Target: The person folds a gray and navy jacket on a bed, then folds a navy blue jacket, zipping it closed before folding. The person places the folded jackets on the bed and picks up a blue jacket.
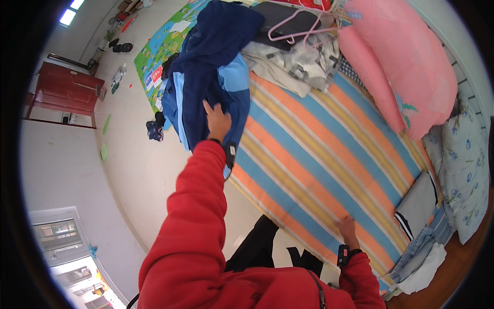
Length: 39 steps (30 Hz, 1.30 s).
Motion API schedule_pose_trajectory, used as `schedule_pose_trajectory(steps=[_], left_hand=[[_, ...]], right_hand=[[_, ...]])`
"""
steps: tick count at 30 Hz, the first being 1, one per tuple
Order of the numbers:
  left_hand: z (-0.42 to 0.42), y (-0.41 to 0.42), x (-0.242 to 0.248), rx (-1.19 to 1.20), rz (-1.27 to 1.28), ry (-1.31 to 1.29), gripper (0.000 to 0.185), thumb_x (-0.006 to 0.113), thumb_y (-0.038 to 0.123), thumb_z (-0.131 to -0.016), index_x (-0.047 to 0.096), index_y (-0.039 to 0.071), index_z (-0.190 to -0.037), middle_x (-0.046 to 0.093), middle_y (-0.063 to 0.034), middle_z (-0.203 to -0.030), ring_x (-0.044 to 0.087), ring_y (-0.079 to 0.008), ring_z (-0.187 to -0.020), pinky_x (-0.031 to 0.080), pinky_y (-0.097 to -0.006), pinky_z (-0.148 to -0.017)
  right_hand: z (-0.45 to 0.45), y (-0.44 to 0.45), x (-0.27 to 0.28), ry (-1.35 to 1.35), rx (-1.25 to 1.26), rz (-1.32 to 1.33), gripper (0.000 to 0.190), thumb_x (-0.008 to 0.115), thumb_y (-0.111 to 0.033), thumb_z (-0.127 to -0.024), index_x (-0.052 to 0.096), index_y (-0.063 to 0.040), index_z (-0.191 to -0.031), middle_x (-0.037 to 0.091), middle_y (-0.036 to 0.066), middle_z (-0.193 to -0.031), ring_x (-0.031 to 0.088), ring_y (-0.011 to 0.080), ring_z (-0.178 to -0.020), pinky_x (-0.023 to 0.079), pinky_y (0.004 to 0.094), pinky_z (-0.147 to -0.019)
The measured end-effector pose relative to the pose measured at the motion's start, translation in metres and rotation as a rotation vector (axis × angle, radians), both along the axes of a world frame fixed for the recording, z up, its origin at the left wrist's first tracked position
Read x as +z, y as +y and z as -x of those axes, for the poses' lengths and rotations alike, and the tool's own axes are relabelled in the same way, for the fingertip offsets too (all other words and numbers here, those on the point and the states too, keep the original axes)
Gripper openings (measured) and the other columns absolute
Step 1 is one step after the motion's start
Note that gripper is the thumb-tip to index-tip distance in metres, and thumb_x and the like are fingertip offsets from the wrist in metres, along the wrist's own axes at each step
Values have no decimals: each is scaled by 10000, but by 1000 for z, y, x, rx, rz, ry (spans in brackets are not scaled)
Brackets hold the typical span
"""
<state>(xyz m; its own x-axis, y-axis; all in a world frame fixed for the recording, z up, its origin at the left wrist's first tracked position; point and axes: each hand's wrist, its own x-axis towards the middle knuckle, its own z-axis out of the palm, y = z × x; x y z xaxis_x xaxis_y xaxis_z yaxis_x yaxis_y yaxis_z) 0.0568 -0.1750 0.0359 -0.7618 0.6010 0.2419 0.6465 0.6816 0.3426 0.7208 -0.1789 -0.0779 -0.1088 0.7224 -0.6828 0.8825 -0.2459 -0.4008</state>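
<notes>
My left hand (219, 121) reaches over a heap of navy and light-blue clothes (197, 89) at the left edge of the bed. Its index finger and thumb are spread, and nothing shows in its grasp; whether it presses on the cloth cannot be told. A dark navy fleece-like garment (224, 29) tops the far end of the heap. My right hand (349, 228) rests low on the striped bed sheet (308, 150), near the bed's front edge, with no thing visible in it. Both wrists wear small black devices.
Pink hangers (293, 29) lie on grey and white clothes (293, 61) at the bed's far end. Along the right are a pink bundle of bedding (413, 65), a floral pillow (465, 170) and a folded grey garment (418, 204). A play mat (154, 50) covers floor beyond the heap.
</notes>
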Motion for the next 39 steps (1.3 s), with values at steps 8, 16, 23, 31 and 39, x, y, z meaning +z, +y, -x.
schedule_pose_trajectory(steps=[8,16,23,31,39], left_hand=[[148,124,109,-282,6,118,321,717,158,-735,689,38,-1031,367,-303,-1421,581,-432,-1095,470,-421,-971],[-29,80,152,-613,-556,-230,85,623,8,-763,631,26,-846,574,-133,-840,595,-282,-804,481,-349,-727],[-288,-64,150,-1234,-63,-961,143,678,107,-787,648,63,-920,565,-163,-1169,539,-339,-1097,399,-419,-995],[-283,-91,164,-750,-161,-1183,103,634,35,-860,656,1,-954,622,-81,-1062,633,-164,-944,531,-311,-774],[-335,34,190,-573,-190,-1127,821,621,533,-889,374,-38,-1424,477,-232,-1377,544,-308,-1188,421,-381,-999]], right_hand=[[16,18,12,-73,127,68,654,772,-350,-702,581,23,-1205,606,245,-1158,561,409,-1120,445,418,-965],[101,27,100,348,-254,185,552,658,-346,-857,544,-23,-1291,612,119,-1203,590,254,-1079,485,383,-887],[213,61,173,1258,-574,770,388,527,-309,-988,536,-23,-1250,629,66,-1148,630,230,-974,512,405,-879],[102,24,244,628,-60,-27,258,607,-79,-865,589,74,-1071,681,114,-1002,629,178,-928,498,317,-819],[29,13,395,575,726,-717,300,613,69,-724,655,-10,-1011,645,210,-973,608,395,-935,508,392,-804]])
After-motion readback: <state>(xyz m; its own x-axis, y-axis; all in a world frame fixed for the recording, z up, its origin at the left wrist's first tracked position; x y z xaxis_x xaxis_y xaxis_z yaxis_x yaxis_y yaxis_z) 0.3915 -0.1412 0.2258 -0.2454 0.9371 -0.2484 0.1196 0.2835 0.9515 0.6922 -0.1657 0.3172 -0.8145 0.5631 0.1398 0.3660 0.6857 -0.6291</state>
